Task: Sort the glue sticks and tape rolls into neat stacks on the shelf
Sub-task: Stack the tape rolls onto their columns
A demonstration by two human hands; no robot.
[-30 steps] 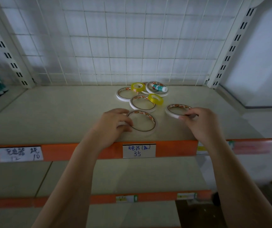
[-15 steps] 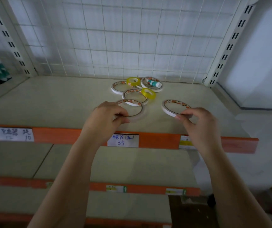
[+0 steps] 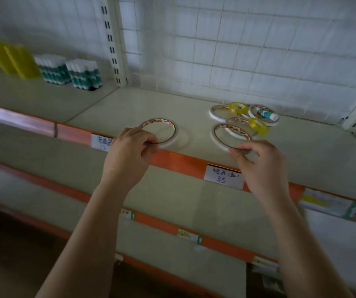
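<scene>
The left hand (image 3: 129, 150) pinches the near rim of a white tape roll (image 3: 159, 131), which sits tilted at the front edge of the shelf (image 3: 129, 104), its far side raised slightly. The right hand (image 3: 258, 162) pinches the near rim of a second white tape roll (image 3: 226, 136), also close to the front edge, to the right of the first and apart from it. Behind the second roll lies a loose cluster: more white tape rolls (image 3: 216, 112), two small yellow tape rolls (image 3: 238, 107), and one glue stick (image 3: 267, 114) lying on its side across a white roll. On the adjoining shelf section to the left, packs of glue sticks (image 3: 68, 70) stand upright beside yellow packages (image 3: 13, 58). A handwritten price label (image 3: 223, 176) reading 35 is fixed to the orange shelf edge strip (image 3: 179, 163).
</scene>
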